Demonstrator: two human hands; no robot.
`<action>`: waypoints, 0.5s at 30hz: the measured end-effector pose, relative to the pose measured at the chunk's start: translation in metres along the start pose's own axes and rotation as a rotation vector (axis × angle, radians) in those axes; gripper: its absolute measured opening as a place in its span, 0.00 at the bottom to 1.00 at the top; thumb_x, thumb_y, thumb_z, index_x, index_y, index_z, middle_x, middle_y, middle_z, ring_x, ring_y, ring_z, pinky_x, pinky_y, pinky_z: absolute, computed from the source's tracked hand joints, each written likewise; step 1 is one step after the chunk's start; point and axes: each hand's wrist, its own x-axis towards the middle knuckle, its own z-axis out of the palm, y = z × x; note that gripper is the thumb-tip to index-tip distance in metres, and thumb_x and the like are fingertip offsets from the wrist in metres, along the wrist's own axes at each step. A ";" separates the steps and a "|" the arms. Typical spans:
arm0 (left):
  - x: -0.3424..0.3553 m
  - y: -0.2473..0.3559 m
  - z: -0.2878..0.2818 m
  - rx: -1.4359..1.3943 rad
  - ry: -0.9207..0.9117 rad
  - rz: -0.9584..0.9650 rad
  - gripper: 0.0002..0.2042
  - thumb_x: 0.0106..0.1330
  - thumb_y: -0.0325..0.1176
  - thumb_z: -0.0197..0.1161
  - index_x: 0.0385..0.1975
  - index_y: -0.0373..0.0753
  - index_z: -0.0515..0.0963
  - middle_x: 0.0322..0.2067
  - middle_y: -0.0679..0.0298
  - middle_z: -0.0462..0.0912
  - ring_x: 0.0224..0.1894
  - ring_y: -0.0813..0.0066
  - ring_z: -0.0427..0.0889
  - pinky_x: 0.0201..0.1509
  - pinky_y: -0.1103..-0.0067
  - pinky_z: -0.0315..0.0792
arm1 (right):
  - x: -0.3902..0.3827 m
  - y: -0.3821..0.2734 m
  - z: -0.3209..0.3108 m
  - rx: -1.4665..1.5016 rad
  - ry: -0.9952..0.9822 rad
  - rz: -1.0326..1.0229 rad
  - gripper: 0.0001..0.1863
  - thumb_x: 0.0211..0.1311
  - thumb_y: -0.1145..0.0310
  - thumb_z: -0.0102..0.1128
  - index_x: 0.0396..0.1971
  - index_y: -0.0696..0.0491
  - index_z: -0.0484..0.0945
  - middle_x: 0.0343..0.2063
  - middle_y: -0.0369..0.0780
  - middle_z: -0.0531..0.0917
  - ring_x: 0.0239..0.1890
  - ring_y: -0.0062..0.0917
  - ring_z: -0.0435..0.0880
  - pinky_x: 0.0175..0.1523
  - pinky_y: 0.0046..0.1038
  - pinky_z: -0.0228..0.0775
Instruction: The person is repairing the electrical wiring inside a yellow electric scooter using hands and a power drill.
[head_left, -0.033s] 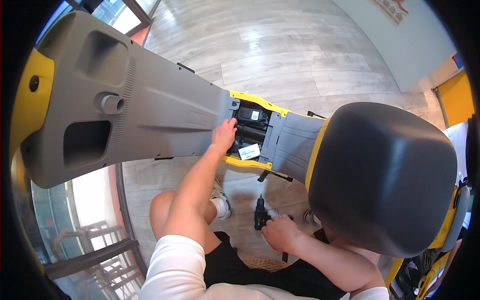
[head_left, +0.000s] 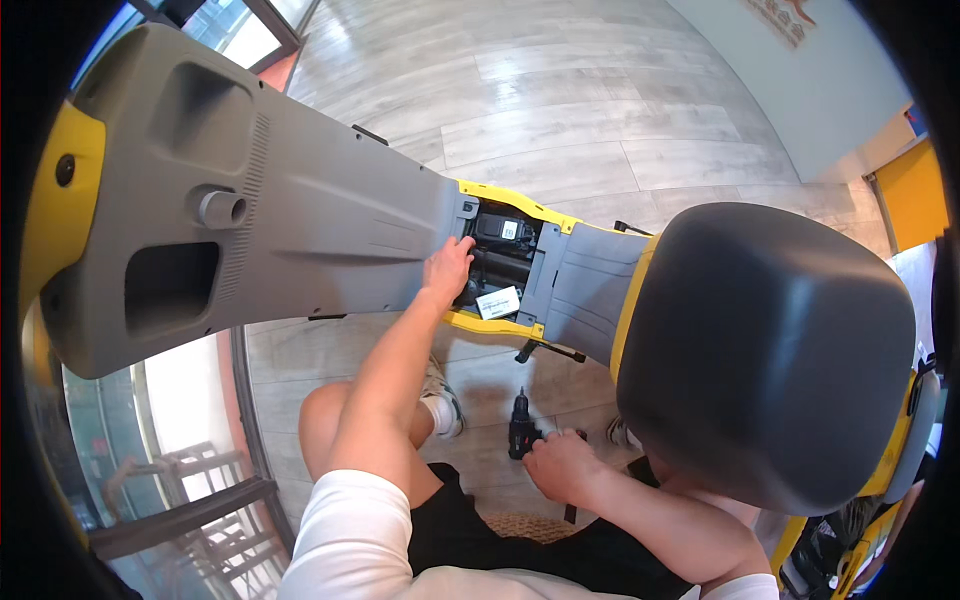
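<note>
A grey and yellow scooter body (head_left: 330, 190) stretches across in front of me, with an uncovered compartment (head_left: 537, 275) in its middle. My left hand (head_left: 449, 268) is at that compartment's left edge, its fingers curled over the rim; whatever they grip is hidden. Inside, a black box-shaped unit (head_left: 490, 228) with a small white label sits on the far side. Nearer me lies a white-labelled block (head_left: 498, 303), tilted. Low by my knees, my right hand (head_left: 562, 466) is closed round a black cordless drill (head_left: 521, 432), whose bit points away from me.
The scooter's large black seat (head_left: 765, 355) takes up the right side. A black footrest (head_left: 550, 352) juts out on my side of the body. Glass panes (head_left: 180, 430) stand at the left, above a grey plank floor (head_left: 520, 110). A yellow panel (head_left: 912, 200) is at the far right.
</note>
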 end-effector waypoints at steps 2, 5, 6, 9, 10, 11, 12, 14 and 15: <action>0.001 -0.001 0.003 0.026 -0.005 0.003 0.15 0.73 0.37 0.62 0.58 0.52 0.79 0.44 0.55 0.79 0.45 0.47 0.85 0.49 0.55 0.80 | -0.001 -0.001 0.001 -0.003 0.011 0.000 0.12 0.70 0.66 0.53 0.44 0.50 0.85 0.40 0.41 0.86 0.47 0.36 0.86 0.51 0.44 0.74; 0.004 -0.004 0.005 0.066 -0.045 0.006 0.17 0.73 0.36 0.62 0.61 0.55 0.81 0.44 0.55 0.78 0.45 0.49 0.85 0.49 0.57 0.80 | -0.002 -0.002 0.000 -0.013 -0.005 0.007 0.12 0.70 0.66 0.53 0.45 0.51 0.84 0.41 0.42 0.86 0.47 0.36 0.86 0.51 0.44 0.74; 0.004 -0.005 0.005 0.089 -0.066 -0.001 0.18 0.73 0.36 0.62 0.62 0.56 0.81 0.44 0.56 0.78 0.46 0.49 0.85 0.50 0.57 0.80 | -0.002 -0.003 -0.001 -0.012 -0.014 0.008 0.13 0.71 0.66 0.53 0.46 0.51 0.84 0.41 0.42 0.86 0.48 0.36 0.86 0.51 0.44 0.74; 0.004 -0.008 0.003 0.073 -0.060 0.026 0.17 0.74 0.35 0.61 0.60 0.55 0.83 0.44 0.56 0.78 0.47 0.51 0.85 0.51 0.58 0.80 | -0.002 -0.004 -0.002 -0.017 -0.030 0.009 0.13 0.71 0.66 0.53 0.47 0.51 0.84 0.42 0.42 0.86 0.48 0.36 0.85 0.52 0.44 0.74; 0.003 -0.008 0.003 0.052 -0.061 0.037 0.17 0.74 0.35 0.61 0.60 0.56 0.82 0.45 0.56 0.77 0.47 0.52 0.85 0.51 0.59 0.80 | -0.001 -0.004 -0.002 -0.018 -0.034 0.009 0.13 0.71 0.66 0.53 0.47 0.51 0.84 0.43 0.42 0.86 0.49 0.37 0.85 0.52 0.44 0.74; 0.002 -0.008 0.003 0.044 -0.076 0.027 0.18 0.74 0.34 0.61 0.61 0.56 0.82 0.45 0.56 0.77 0.48 0.52 0.84 0.52 0.59 0.80 | -0.001 -0.004 -0.002 -0.022 -0.045 0.006 0.13 0.71 0.66 0.53 0.48 0.51 0.84 0.43 0.42 0.86 0.49 0.37 0.85 0.53 0.44 0.74; 0.002 -0.007 0.002 0.052 -0.098 0.006 0.18 0.74 0.34 0.61 0.62 0.56 0.81 0.46 0.56 0.77 0.49 0.52 0.84 0.52 0.59 0.80 | -0.001 -0.004 -0.002 -0.006 -0.035 0.011 0.13 0.71 0.66 0.53 0.48 0.51 0.84 0.43 0.42 0.86 0.49 0.37 0.85 0.53 0.44 0.74; 0.000 -0.005 0.000 0.087 -0.106 0.049 0.19 0.73 0.33 0.61 0.63 0.57 0.81 0.47 0.55 0.76 0.49 0.52 0.84 0.53 0.59 0.80 | 0.000 -0.005 0.000 0.019 -0.039 0.014 0.14 0.71 0.66 0.53 0.48 0.52 0.84 0.43 0.42 0.86 0.49 0.37 0.85 0.54 0.44 0.74; -0.001 -0.004 -0.001 0.114 -0.114 0.066 0.20 0.73 0.33 0.61 0.63 0.58 0.80 0.48 0.54 0.76 0.50 0.52 0.84 0.53 0.60 0.80 | 0.001 -0.005 0.001 0.024 -0.038 0.018 0.13 0.71 0.66 0.53 0.47 0.52 0.84 0.43 0.42 0.86 0.49 0.38 0.85 0.54 0.45 0.74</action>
